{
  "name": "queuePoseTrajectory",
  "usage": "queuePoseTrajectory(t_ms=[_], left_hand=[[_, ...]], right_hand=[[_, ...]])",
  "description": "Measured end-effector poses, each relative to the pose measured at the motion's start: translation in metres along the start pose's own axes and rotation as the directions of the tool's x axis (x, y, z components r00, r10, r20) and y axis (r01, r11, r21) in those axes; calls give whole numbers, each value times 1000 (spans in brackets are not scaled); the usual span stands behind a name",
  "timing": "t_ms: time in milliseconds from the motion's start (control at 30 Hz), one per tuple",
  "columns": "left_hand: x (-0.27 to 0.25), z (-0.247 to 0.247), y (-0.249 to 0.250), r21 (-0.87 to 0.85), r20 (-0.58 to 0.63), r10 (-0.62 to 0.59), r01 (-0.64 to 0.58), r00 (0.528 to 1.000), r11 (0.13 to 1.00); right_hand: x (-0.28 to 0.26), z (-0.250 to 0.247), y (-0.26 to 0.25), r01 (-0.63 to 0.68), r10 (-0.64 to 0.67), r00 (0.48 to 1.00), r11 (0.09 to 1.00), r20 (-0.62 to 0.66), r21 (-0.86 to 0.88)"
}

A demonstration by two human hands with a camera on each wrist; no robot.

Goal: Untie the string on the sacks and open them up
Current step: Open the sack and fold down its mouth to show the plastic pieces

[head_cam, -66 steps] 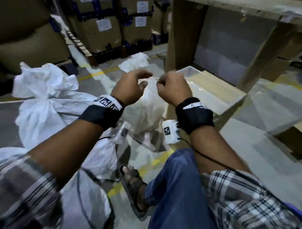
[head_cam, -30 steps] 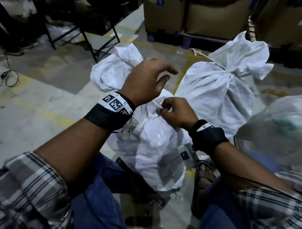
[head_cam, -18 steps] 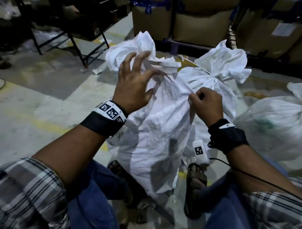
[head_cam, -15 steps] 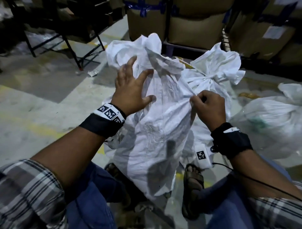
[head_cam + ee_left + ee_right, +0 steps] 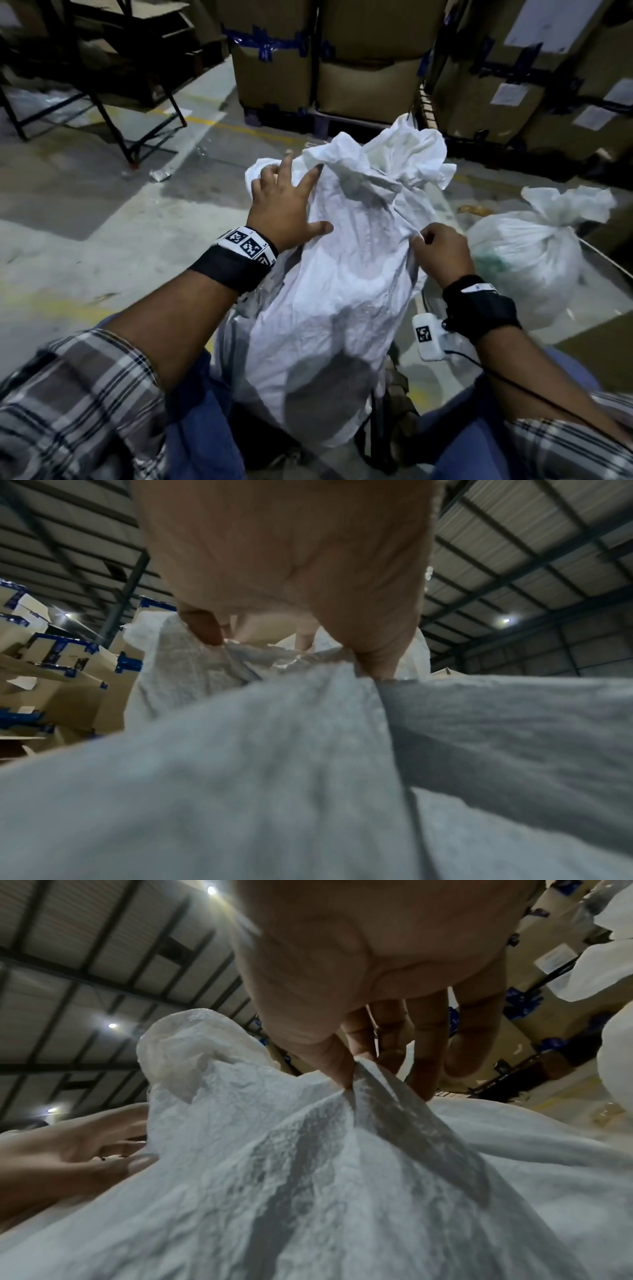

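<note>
We sat low over a grey concrete floor (image 5: 102,246) marked with faded yellow lines, our knees in blue trousers on either side of a white woven sack (image 5: 335,291) that stood upright between them. Its neck was bunched and crumpled at the top; we could not make out the string there. Our left hand (image 5: 286,209) lay flat on the sack's upper left shoulder, fingers spread and straight, thumb out to the side. Our right hand (image 5: 442,253) pinched a raised fold of the sack's cloth on its right side between thumb and forefinger; the right wrist view showed the fold drawn up into a ridge under the thumb tip, the other fingers loosely curved behind it.

A second sack (image 5: 527,253), tied at the neck, rested on the floor just to the right, apart from ours. Behind stood tall brown cartons (image 5: 366,68) bound with blue tape, some with white paper labels. To the far left a black metal frame (image 5: 113,113) stood on the floor. Overhead, the wrist views showed a corrugated roof on dark beams with a few small lamps (image 5: 506,620).
</note>
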State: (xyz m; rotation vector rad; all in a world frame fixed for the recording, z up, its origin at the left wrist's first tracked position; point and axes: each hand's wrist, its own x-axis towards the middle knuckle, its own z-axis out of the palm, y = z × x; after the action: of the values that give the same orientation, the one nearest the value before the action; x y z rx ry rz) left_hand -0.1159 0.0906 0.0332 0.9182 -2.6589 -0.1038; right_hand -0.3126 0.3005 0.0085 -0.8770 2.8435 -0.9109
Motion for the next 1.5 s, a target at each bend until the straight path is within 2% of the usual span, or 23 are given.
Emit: queuePoseTrajectory(t_ms=[67,133,200,300,367,467,533,600,667,733,833,867,900,967,1033,1100,1167,1233,1300,1333,1400,1500], left_hand=[[1,1,2,-1,29,14,-14,999,1000],[0,1,6,-12,21,61,-61,998,998],[-2,-3,13,-15,-4,125,-125,992,992],[-5,-14,24,-12,-87,224,-226,971,974],[-6,-25,29,-24,-204,273,-284,940,959],[-4,-44,30,-14,-433,312,-352,846,936],[0,-61,30,-10,-523,343,-408,781,913],[4,-78,32,-2,-488,423,-485,764,874],[7,-93,38,-13,-351,497,-535,794,845],[11,-106,45,23,-189,565,-571,803,820],[14,-130,51,5,-13,671,-671,742,742],[15,-137,51,6,23,679,-679,734,734],[15,-143,51,26,65,663,-666,746,746],[12,-152,49,87,146,613,-627,777,774],[4,-157,49,138,186,612,-638,768,758],[-6,-161,51,160,199,647,-676,736,719],[-13,-161,49,213,154,688,-704,709,678],[-18,-159,45,285,104,678,-675,728,681],[-23,-157,42,340,80,634,-619,769,708],[-26,-155,40,338,83,603,-591,794,732],[-32,-151,39,267,92,562,-564,822,781],[-41,-147,34,-3,46,563,-563,826,826]], right_hand=[[-11,-5,-7,153,-142,984,983,-110,97],[-21,-15,-23,350,-294,924,908,-244,229],[-29,-23,-40,509,-434,854,811,-288,288],[-36,-26,-59,588,-555,809,765,-196,263],[-34,-28,-65,606,-576,793,778,-198,163],[-26,-38,-65,624,-600,745,781,-292,-13],[-23,-45,-64,636,-622,705,767,-340,-85],[-26,-52,-67,650,-651,665,746,-368,-146],[-33,-57,-71,676,-700,633,708,-331,-205],[-39,-62,-75,708,-750,612,661,-252,-248],[-46,-73,-77,736,-798,589,595,-127,-324],[-48,-76,-77,726,-802,591,578,-91,-374],[-51,-80,-77,708,-796,603,564,-53,-425],[-53,-88,-79,668,-754,657,560,34,-491],[-57,-94,-86,653,-703,703,576,109,-492],[-61,-98,-95,696,-721,675,553,157,-459],[-65,-102,-100,769,-766,608,502,209,-395],[-67,-102,-100,818,-773,574,531,269,-221],[-64,-104,-100,777,-734,609,629,299,-37],[-62,-104,-101,745,-709,638,667,299,-9],[-56,-101,-104,721,-676,681,687,280,-96],[-53,-96,-107,675,-659,734,680,165,-286]])
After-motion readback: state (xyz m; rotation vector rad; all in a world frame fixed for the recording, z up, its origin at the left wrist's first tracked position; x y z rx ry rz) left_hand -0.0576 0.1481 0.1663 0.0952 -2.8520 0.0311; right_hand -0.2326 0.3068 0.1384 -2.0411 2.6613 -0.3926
